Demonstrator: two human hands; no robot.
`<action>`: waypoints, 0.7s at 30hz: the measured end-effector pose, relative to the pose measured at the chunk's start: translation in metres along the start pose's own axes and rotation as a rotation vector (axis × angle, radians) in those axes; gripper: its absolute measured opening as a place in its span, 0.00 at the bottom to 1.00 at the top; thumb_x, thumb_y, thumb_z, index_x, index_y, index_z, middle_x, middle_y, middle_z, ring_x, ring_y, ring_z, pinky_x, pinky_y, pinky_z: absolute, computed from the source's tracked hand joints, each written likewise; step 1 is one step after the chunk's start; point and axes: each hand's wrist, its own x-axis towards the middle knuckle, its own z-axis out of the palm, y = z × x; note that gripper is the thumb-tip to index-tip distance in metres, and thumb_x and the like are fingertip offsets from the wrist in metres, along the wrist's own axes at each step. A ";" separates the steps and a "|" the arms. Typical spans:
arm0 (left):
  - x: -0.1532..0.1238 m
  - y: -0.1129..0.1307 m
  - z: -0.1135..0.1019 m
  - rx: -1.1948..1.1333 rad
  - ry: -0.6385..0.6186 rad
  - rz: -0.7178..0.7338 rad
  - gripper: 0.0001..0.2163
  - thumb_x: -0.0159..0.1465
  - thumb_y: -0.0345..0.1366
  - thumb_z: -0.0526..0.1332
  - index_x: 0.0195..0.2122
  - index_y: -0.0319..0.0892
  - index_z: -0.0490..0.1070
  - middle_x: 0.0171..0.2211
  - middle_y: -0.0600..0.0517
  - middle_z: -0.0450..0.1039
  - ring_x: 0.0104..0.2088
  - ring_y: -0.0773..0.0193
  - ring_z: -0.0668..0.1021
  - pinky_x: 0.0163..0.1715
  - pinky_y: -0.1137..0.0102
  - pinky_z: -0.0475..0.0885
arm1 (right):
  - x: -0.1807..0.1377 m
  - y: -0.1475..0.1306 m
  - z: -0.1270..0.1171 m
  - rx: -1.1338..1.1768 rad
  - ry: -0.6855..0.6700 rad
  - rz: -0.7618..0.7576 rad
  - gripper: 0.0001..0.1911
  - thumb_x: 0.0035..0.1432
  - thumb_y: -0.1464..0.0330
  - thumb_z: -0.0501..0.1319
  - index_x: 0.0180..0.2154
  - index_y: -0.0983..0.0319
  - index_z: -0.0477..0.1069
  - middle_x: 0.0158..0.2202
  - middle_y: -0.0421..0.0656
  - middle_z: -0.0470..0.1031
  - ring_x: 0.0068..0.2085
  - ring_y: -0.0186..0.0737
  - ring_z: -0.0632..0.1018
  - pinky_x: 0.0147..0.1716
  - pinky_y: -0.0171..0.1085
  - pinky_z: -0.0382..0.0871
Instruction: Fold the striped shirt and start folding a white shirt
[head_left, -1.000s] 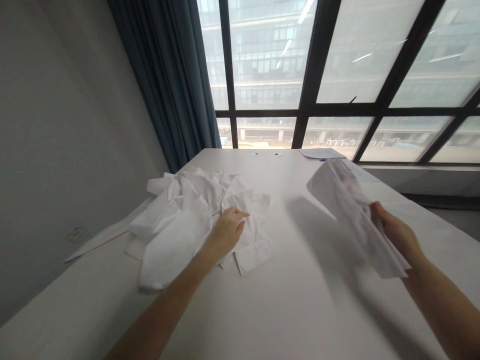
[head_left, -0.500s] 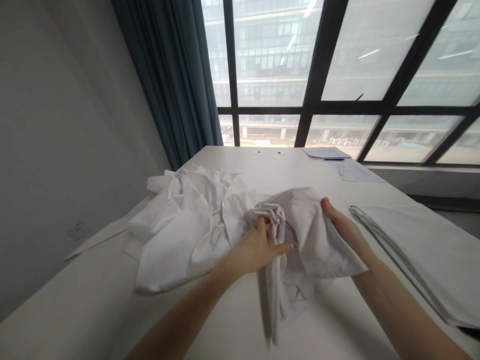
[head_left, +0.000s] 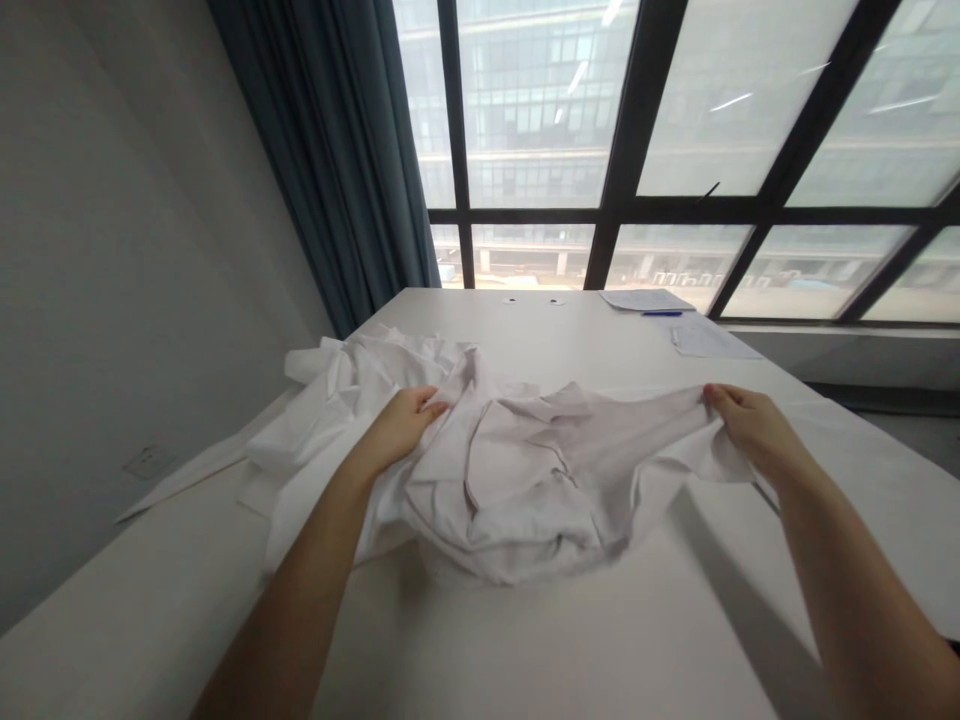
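A crumpled white cloth [head_left: 525, 470] hangs in folds between my two hands, just over the table. My left hand [head_left: 405, 425] pinches its upper left part, thumb and fingers closed on the fabric. At the far right, my right hand [head_left: 750, 425] grips a corner and holds it out taut. Dark thin lines, perhaps seams or cords, run through the middle folds. Behind my left hand lies a heap of white fabric [head_left: 322, 400], partly hidden by my arm and the cloth.
The white table [head_left: 570, 650] reaches to the window. Papers [head_left: 645, 300], a blue pen [head_left: 661, 314] and another sheet [head_left: 712, 342] lie at its far right. Folded white fabric [head_left: 885, 490] rests at the right. A dark blue curtain [head_left: 337, 150] hangs at the left.
My hands have moved apart, left hand to the left and up, right hand to the right. The cloth, bunched before, is now spread wide between them.
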 end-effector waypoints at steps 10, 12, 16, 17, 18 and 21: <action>-0.002 -0.032 0.013 0.426 -0.196 0.173 0.30 0.54 0.28 0.65 0.59 0.50 0.64 0.59 0.46 0.60 0.61 0.55 0.65 0.61 0.62 0.59 | -0.042 -0.066 0.049 -0.091 -0.488 -0.408 0.17 0.60 0.60 0.57 0.49 0.57 0.73 0.51 0.48 0.76 0.51 0.49 0.75 0.53 0.48 0.66; -0.002 -0.027 0.021 0.457 -0.248 0.176 0.25 0.54 0.27 0.66 0.53 0.49 0.71 0.60 0.46 0.60 0.63 0.52 0.62 0.62 0.59 0.58 | -0.068 -0.099 0.067 -0.009 -0.702 -0.541 0.20 0.61 0.58 0.58 0.53 0.56 0.70 0.54 0.46 0.73 0.54 0.47 0.73 0.54 0.46 0.66; -0.005 -0.015 0.028 0.522 -0.209 0.189 0.18 0.56 0.28 0.65 0.48 0.46 0.74 0.59 0.44 0.61 0.64 0.50 0.60 0.61 0.55 0.59 | -0.116 -0.137 0.109 -0.045 -0.817 -0.826 0.26 0.55 0.65 0.66 0.56 0.57 0.68 0.60 0.49 0.68 0.60 0.49 0.67 0.58 0.48 0.60; -0.006 -0.012 0.027 0.524 -0.209 0.195 0.16 0.57 0.30 0.65 0.48 0.46 0.74 0.59 0.43 0.61 0.64 0.50 0.60 0.61 0.54 0.59 | -0.123 -0.140 0.117 -0.058 -0.799 -0.891 0.21 0.56 0.69 0.64 0.53 0.57 0.71 0.57 0.48 0.71 0.59 0.48 0.68 0.58 0.48 0.60; -0.006 -0.010 0.026 0.525 -0.211 0.199 0.14 0.59 0.31 0.65 0.46 0.46 0.75 0.59 0.44 0.62 0.63 0.50 0.61 0.60 0.54 0.59 | -0.126 -0.141 0.122 -0.061 -0.760 -0.927 0.16 0.58 0.72 0.61 0.49 0.58 0.73 0.52 0.48 0.74 0.56 0.47 0.71 0.56 0.47 0.61; -0.007 -0.008 0.020 0.509 -0.225 0.221 0.07 0.63 0.36 0.61 0.41 0.47 0.77 0.55 0.46 0.67 0.62 0.50 0.63 0.60 0.52 0.58 | -0.115 -0.131 0.124 0.002 -0.513 -0.789 0.12 0.61 0.75 0.52 0.41 0.60 0.73 0.38 0.45 0.79 0.41 0.41 0.77 0.45 0.41 0.68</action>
